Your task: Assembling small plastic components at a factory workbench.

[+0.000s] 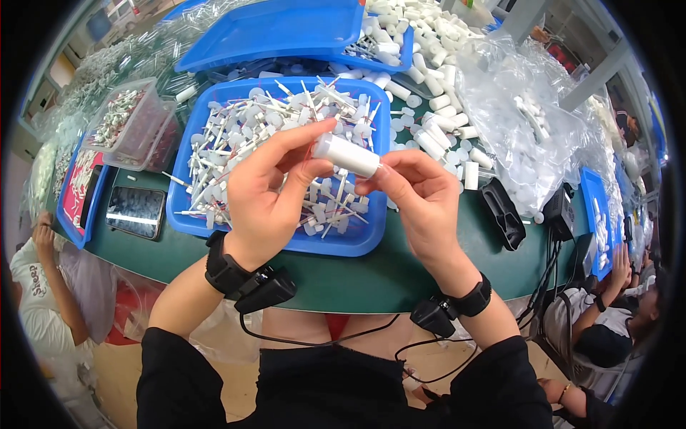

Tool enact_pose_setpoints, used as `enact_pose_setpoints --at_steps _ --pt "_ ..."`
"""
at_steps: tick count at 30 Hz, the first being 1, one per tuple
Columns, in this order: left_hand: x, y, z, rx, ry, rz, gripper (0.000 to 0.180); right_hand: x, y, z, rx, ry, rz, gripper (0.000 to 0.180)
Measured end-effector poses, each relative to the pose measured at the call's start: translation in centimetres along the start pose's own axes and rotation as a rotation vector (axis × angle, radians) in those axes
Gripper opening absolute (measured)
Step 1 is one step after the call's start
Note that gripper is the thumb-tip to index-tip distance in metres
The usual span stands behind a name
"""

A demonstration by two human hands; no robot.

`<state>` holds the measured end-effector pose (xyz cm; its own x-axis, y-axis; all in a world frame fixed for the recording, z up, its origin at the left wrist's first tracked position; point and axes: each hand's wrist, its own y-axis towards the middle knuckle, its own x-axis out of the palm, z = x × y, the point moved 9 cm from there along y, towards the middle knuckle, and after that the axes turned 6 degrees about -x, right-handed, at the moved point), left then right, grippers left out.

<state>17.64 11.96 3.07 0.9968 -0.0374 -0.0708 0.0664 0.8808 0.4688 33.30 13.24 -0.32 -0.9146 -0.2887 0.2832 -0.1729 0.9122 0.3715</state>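
Note:
Between my two hands, over a blue tray [371, 239], is a white cylinder [349, 156] with a translucent cap at its left end. My left hand [275, 179] has its thumb and forefinger around that capped end, the grip partly hidden. At the other end, the thumb and fingers of my right hand [421, 193] pinch the cylinder. The cylinder tilts slightly down toward the right. Below it, the tray is heaped with small white stick-like parts [236, 157] that carry translucent discs and thin red wires.
Loose white cylinders [443, 107] spread over the green table [329, 282] at the back right, beside clear plastic bags [514, 136]. A phone [136, 212], clear bins [125, 125] and a black holder [502, 214] flank the tray. Cables hang from my wrist straps. Other people sit at both sides.

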Motion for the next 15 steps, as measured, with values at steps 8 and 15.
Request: enact_pose_setpoints --at_steps 8,15 --pt "-0.2 -0.1 -0.1 0.002 0.023 -0.052 0.03 0.2 0.6 -2.4 -0.136 -0.086 0.013 0.023" --pt "0.6 0.3 2.4 0.165 0.404 0.003 0.044 -3.3 1.9 -4.0 -0.302 -0.686 0.141 0.024"
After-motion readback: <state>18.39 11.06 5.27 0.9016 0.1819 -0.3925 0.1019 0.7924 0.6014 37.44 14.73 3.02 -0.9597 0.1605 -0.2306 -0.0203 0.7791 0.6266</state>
